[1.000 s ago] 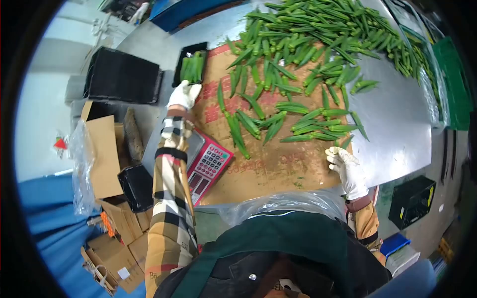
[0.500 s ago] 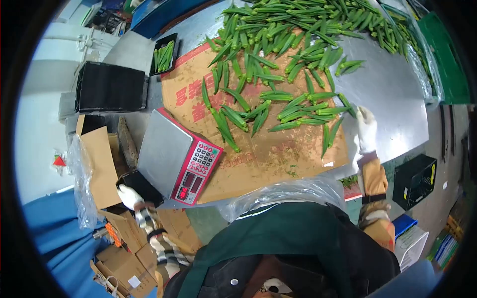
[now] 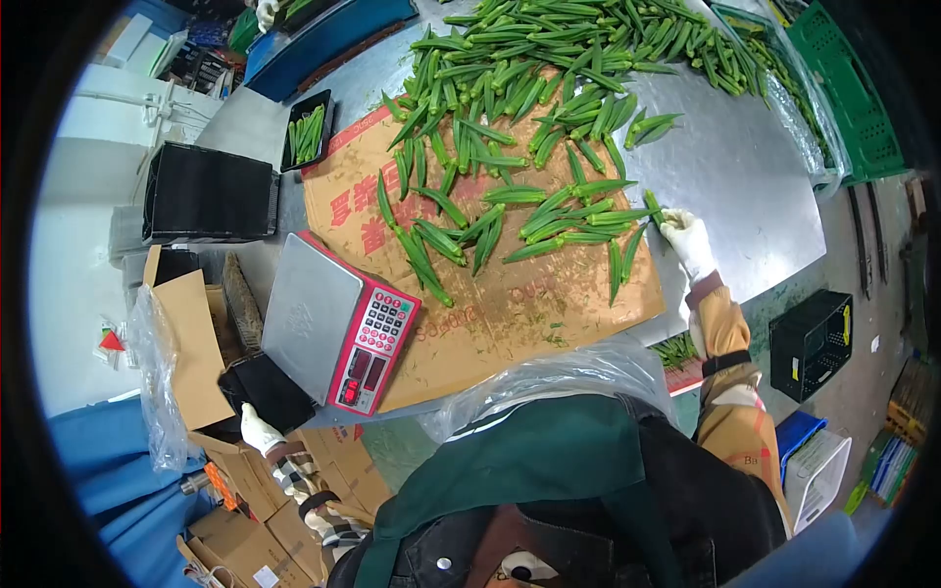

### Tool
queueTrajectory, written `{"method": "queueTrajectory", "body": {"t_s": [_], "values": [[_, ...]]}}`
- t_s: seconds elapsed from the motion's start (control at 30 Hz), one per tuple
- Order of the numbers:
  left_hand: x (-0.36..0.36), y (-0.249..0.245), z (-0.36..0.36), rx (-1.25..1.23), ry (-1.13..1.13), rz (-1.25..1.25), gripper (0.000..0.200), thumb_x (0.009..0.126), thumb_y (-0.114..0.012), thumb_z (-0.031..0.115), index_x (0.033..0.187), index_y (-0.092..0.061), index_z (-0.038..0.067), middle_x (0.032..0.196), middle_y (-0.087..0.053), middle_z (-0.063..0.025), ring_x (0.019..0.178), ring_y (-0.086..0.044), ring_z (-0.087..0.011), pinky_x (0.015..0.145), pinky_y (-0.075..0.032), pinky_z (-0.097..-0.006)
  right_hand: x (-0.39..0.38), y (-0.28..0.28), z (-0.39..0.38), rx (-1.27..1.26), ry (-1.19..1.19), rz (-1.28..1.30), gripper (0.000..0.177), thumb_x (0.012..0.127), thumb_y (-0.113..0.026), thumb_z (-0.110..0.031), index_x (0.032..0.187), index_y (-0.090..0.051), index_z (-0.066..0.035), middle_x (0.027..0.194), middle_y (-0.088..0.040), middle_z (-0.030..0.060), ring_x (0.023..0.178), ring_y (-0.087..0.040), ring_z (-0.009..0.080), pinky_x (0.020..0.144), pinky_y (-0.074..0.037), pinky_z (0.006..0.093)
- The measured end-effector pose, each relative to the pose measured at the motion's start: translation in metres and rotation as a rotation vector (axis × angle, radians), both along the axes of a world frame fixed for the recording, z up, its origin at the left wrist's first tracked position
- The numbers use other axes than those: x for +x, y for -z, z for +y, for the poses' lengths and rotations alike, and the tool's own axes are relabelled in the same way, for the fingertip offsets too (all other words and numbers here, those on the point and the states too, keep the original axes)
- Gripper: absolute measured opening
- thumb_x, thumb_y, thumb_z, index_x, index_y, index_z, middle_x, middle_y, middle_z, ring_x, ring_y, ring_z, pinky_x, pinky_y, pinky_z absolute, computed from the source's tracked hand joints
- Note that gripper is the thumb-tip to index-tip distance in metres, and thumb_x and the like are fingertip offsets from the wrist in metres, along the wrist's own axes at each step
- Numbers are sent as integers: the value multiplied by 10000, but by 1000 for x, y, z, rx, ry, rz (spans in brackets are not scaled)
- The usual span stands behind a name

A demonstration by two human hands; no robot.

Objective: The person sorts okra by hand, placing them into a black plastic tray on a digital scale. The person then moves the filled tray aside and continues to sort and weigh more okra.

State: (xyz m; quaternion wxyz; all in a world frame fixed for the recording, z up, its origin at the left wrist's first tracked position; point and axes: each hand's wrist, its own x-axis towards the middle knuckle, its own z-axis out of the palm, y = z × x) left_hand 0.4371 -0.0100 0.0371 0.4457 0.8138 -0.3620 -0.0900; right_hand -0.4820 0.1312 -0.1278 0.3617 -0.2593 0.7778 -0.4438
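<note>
My right hand (image 3: 687,244), in a white glove, pinches the lower end of an okra pod (image 3: 653,205) beside the right edge of the cardboard sheet (image 3: 470,338). Loose okra pods (image 3: 564,220) lie just left of it. At the lower left, my gloved left hand (image 3: 260,429) has its fingers at the near edge of a black tray (image 3: 277,392); they look closed on it, though partly hidden. This tray is tilted, next to a red-framed digital scale (image 3: 316,304) with a bare grey plate.
A large okra heap (image 3: 588,39) covers the back of the metal table (image 3: 755,196). A black tray of okra (image 3: 323,137) sits at the back left, near black stacked trays (image 3: 211,192). Green crate (image 3: 848,93) stands right; an open carton (image 3: 191,343) stands left.
The whole view has shifted slightly left. My left hand has moved lower along the black tray's edge. My right hand has come in to the okra pod, which has turned more upright.
</note>
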Motion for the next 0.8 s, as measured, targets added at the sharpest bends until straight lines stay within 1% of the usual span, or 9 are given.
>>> {"method": "queueTrajectory", "body": {"t_s": [0.1,0.17,0.2,0.3,0.33,0.47,0.57,0.73,0.8], "values": [[-13,-32,5,26,-225,-463,465,1029,-585,344,1096,-721,-95,1061,-752,-164,935,-675,-242,879,-523,-382,21,-27,26,40,99,-37,270,886,-671,-21,1152,-706,6,922,-715,34,782,-627,94,727,-526,263],[-84,-57,3,-239,-102,-531,413,1019,-617,310,1112,-725,-77,1099,-751,-156,1004,-692,-237,930,-530,-372,50,-77,30,160,94,-3,268,887,-683,-47,1149,-710,1,911,-709,24,761,-614,91,707,-518,262],[-110,-57,2,-242,40,-445,365,1007,-640,269,1125,-726,-66,1110,-748,-152,1022,-689,-230,948,-529,-368,70,-112,26,338,71,105,273,891,-696,-81,1154,-712,-8,893,-711,27,753,-612,91,695,-517,268],[-180,-53,6,98,408,-404,241,981,-695,149,1122,-726,-43,1074,-744,-115,989,-673,-184,934,-528,-328,82,-19,45,80,38,84,351,875,-745,-93,1205,-683,10,921,-715,26,757,-630,95,711,-526,253],[-187,-32,6,82,474,-258,238,957,-731,147,1103,-726,-40,1043,-745,-101,948,-668,-157,918,-523,-304,93,-22,36,-38,77,-99,449,862,-786,-126,1255,-637,31,943,-715,62,799,-661,144,747,-541,280],[-233,-23,-5,134,695,-304,276,958,-696,84,1194,-697,-58,1129,-731,-152,1043,-682,-203,981,-511,-328,116,-40,5,-44,58,56,573,799,-855,-239,1240,-607,31,1107,-685,207,999,-654,296,886,-526,422],[-325,-51,-12,77,733,-304,312,963,-680,82,1246,-681,-47,1243,-685,-186,1127,-663,-254,1024,-495,-356,124,-67,-10,188,-127,536,635,736,-891,-282,1213,-607,27,1104,-682,234,1006,-659,365,899,-526,441],[-455,-15,-30,57,1119,-282,266,979,-676,149,1221,-717,47,1118,-734,-120,1042,-683,-225,953,-520,-347,125,-30,-22,226,-84,417,627,739,-859,-367,1159,-608,26,1074,-704,237,1047,-683,377,919,-538,443],[-499,23,-44,73,1203,-272,267,958,-670,210,1155,-731,40,1065,-728,-177,997,-693,-330,890,-538,-404,124,-49,-26,429,-196,357,620,771,-825,-376,1181,-601,32,1035,-717,237,1028,-692,385,921,-541,441]]}}
